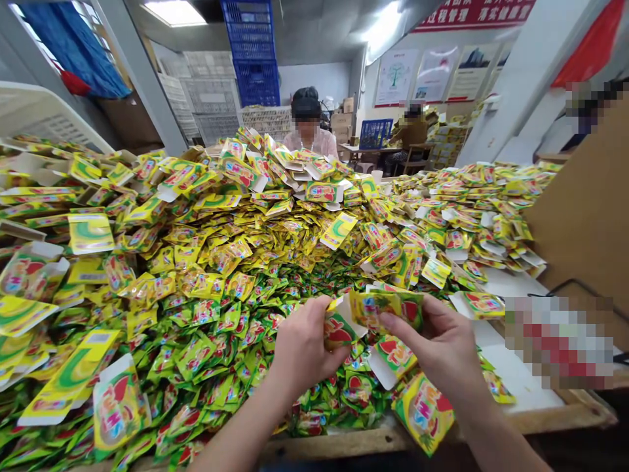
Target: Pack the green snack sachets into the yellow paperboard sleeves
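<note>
My left hand (307, 341) is closed around a small printed carton (338, 328) whose white flap stands open toward the right. Between the fingers and thumb of my right hand (439, 341) are candy packets (376, 309), yellow and green with red fruit pictures. The left end of the packets is at the carton's open mouth; how far in they reach, I cannot tell. Beneath both hands lies a heap of loose green packets (246, 347). A flattened-looking carton (425, 410) rests by the table's front edge, below my right hand, and another carton (393, 360) lies just above it.
Yellow packets and cartons (236, 170) are piled high across the table. A wooden rim (344, 446) runs along the front. At right stands a brown cardboard sheet (584, 203). A person (312, 134) sits opposite; blue crates (253, 78) are stacked behind.
</note>
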The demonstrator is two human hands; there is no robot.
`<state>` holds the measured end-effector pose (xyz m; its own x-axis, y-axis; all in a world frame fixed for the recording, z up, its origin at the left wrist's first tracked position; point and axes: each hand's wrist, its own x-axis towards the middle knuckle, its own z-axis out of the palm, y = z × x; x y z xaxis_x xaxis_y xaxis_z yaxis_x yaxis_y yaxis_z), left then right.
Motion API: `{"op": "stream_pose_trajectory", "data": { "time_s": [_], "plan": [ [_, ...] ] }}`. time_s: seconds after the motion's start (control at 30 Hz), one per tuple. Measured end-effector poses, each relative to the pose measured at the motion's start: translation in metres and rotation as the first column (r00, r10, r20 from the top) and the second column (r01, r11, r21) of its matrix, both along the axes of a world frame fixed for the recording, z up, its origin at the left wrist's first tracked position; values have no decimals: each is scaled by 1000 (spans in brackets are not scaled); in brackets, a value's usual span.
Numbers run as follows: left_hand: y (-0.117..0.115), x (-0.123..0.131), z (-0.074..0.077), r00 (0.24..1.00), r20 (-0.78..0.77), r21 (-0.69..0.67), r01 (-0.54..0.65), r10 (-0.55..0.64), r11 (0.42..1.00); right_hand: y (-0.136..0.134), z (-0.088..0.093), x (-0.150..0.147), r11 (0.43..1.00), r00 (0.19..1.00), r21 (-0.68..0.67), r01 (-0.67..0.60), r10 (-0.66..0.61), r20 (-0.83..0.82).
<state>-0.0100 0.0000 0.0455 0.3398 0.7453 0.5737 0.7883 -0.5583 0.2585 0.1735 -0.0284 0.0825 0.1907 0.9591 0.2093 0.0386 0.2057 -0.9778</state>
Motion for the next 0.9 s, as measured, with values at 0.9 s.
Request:
{"op": "stream_pose_trajectory", "data": {
  "time_s": [0.9],
  "plan": [
    [-5,13,-32,984,166,94,-74,57,993,41,10,-12,927,673,14,-375,262,692]
  ]
}}
